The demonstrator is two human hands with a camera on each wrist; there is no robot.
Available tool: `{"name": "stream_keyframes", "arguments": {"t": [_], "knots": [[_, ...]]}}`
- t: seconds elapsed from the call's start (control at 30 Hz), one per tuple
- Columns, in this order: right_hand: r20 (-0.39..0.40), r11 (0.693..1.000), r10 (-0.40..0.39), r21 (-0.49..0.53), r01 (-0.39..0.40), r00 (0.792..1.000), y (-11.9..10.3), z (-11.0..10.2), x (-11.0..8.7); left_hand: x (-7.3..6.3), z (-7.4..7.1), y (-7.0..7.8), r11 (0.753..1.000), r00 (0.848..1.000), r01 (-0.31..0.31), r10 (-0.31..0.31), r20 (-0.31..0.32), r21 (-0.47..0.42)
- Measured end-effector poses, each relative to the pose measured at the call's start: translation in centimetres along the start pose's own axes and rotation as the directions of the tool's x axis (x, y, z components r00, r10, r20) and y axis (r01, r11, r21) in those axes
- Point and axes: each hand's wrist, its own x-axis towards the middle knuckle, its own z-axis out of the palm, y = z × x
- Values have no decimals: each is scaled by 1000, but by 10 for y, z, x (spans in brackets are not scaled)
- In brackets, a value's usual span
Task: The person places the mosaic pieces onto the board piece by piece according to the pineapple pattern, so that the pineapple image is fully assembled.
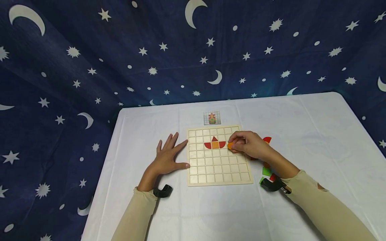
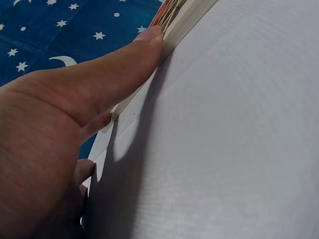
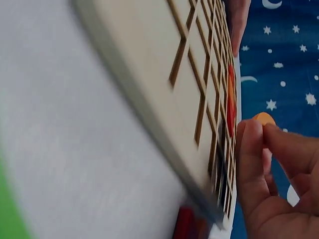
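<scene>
A pale wooden board (image 1: pixel 220 169) with a grid of square recesses lies on the table. In its upper half sit a red triangle (image 1: pixel 214 139), an orange square (image 1: pixel 215 145) and two red quarter-round pieces, one being the left piece (image 1: pixel 207 145). My right hand (image 1: pixel 250 144) pinches an orange piece (image 3: pixel 264 118) between thumb and fingertips over the board's right side; the piece's full shape is hidden. With fingers spread, my left hand (image 1: pixel 166 160) touches the board's left edge; in the left wrist view its thumb (image 2: pixel 132 59) rests on the rim.
Behind the board lies a small pattern card (image 1: pixel 212 118) with a coloured figure on a grid. Loose pieces lie right of the board, partly under my right forearm: a green piece (image 1: pixel 266 171), a red piece (image 1: pixel 267 139) and several others. A starry dark-blue cloth (image 1: pixel 181 60) hangs behind the table.
</scene>
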Motion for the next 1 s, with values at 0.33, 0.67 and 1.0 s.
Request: {"name": "stream_keyframes", "arguments": {"t": [0.33, 0.67, 1.0], "knots": [[26, 991, 46, 123, -49, 999, -15, 29, 11, -2, 1, -2, 1000, 1000, 8, -8, -7, 1], [-65, 991, -96, -102, 89, 993, -17, 48, 17, -1, -1, 0, 1000, 1000, -2, 2, 2, -2], [-131, 965, -152, -235, 118, 980, -20, 53, 14, -1, 0, -1, 1000, 1000, -2, 2, -1, 6]]}}
